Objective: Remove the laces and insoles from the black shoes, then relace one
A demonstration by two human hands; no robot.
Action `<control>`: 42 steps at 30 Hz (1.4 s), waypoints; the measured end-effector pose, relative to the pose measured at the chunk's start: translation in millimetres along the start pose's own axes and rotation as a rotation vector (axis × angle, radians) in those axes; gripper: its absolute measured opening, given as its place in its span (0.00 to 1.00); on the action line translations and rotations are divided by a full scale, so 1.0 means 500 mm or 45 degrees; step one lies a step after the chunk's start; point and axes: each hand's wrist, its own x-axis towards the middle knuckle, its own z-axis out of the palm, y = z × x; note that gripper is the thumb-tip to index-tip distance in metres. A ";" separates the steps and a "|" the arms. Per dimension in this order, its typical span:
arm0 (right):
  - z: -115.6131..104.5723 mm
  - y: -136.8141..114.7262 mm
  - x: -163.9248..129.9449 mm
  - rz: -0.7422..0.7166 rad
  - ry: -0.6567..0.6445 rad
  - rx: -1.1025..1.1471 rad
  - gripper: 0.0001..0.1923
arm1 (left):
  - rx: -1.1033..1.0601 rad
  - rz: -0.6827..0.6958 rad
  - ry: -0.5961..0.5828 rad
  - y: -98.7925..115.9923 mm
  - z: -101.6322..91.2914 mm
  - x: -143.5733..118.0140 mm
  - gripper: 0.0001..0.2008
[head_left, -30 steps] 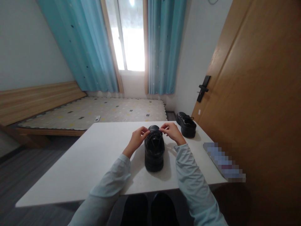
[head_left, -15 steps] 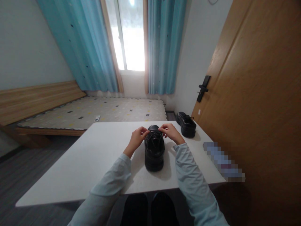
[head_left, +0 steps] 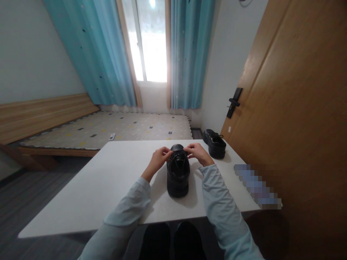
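Note:
A black lace-up shoe (head_left: 178,180) stands upright on the white table (head_left: 108,187), its toe pointing away from me and its heel towards me. At the left of its toe end, my left hand (head_left: 159,157) is closed in a pinch on the shoelace. My right hand (head_left: 197,151) pinches the lace on the opposite side, thumb and forefinger together. Between the hands the lace (head_left: 179,154) runs across the front of the shoe; its fine strands are hard to make out.
Another black shoe (head_left: 215,144) with laces stands at the table's far right corner. A blurred bluish item (head_left: 256,186) lies along the right edge. Beyond the table is a bed (head_left: 130,124) with a small white remote (head_left: 112,137) on it. A wooden door (head_left: 292,108) rises at the right.
Almost nothing differs. My right hand has shifted very slightly at the toe; the shoe and my left hand stay in place.

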 end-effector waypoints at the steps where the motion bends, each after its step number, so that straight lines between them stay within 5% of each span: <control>1: -0.002 0.001 0.001 0.008 -0.002 0.017 0.09 | 0.000 -0.009 0.002 0.001 -0.001 -0.001 0.15; 14: -0.013 0.014 0.014 -0.083 0.012 -0.115 0.09 | 0.372 0.003 0.126 0.018 -0.009 -0.013 0.08; 25: -0.012 0.012 0.012 -0.198 -0.133 -0.173 0.05 | 0.433 0.233 0.002 0.038 -0.015 -0.022 0.06; 35: -0.010 -0.011 -0.003 -0.119 -0.180 -0.222 0.05 | 0.394 0.142 0.036 0.049 -0.014 -0.025 0.16; 42: -0.008 -0.002 0.005 -0.187 -0.156 -0.276 0.07 | 0.310 0.243 0.037 0.040 -0.014 -0.019 0.12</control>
